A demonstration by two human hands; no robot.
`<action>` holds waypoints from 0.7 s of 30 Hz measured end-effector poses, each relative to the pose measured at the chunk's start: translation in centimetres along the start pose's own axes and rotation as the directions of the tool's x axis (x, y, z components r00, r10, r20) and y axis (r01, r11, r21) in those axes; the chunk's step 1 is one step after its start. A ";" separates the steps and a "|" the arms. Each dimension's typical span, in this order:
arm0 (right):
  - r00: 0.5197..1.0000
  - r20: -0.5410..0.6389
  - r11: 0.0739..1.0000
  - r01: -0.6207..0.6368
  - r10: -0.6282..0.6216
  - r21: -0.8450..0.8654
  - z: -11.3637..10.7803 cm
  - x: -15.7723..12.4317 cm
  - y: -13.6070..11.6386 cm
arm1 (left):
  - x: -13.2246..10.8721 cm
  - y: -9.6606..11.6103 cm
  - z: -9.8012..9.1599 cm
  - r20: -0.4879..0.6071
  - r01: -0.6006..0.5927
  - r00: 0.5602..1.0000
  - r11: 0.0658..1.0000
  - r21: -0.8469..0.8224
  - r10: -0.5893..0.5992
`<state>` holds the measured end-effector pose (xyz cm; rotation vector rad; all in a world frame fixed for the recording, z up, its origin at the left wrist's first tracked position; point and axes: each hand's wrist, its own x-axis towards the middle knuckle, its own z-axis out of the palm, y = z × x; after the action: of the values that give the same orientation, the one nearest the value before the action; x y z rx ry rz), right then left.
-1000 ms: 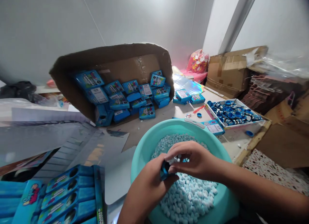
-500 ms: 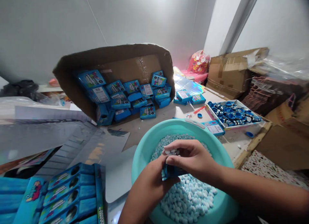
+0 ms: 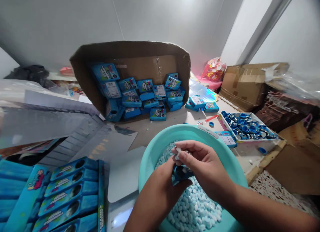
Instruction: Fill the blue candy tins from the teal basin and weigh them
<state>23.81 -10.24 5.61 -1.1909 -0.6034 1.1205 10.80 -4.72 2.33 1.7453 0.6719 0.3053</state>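
My left hand (image 3: 163, 178) is closed around a small blue candy box (image 3: 180, 173), its round hole facing up. Directly over that hole, my right hand (image 3: 203, 163) pinches several white candies (image 3: 178, 154) between thumb and fingers. Both hands are above a turquoise basin (image 3: 150, 152), which holds a heap of pale blue and white candies (image 3: 197, 205). My fingers cover much of the box.
Behind the basin, a tipped cardboard box (image 3: 140, 63) holds many blue candy boxes. At the right lies a tray of blue caps (image 3: 246, 125). Lower left, a display carton (image 3: 67, 195) contains rows of boxes with round holes. A red patterned bag (image 3: 213, 69) stands farther back.
The view has shifted, so the surroundings sit farther right. My right hand's fingers have tilted down over the box, with the candies still in them. My left hand keeps its hold.
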 end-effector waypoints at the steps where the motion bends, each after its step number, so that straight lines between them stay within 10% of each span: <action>1: 1.000 0.004 1.000 -0.002 0.002 0.011 -0.1 0.0 0.0 | 0.0 0.0 0.0 0.009 -0.004 1.000 1.000 -0.005 0.004; 21: 0.987 0.066 0.954 -0.160 0.148 0.253 -0.5 -0.1 -0.2 | 0.0 -0.4 -0.1 0.044 -0.010 0.999 0.999 0.053 0.008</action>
<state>24.29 -10.54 5.66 -1.0015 -0.3897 1.3189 10.60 -4.55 2.00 1.8016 0.6461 0.2571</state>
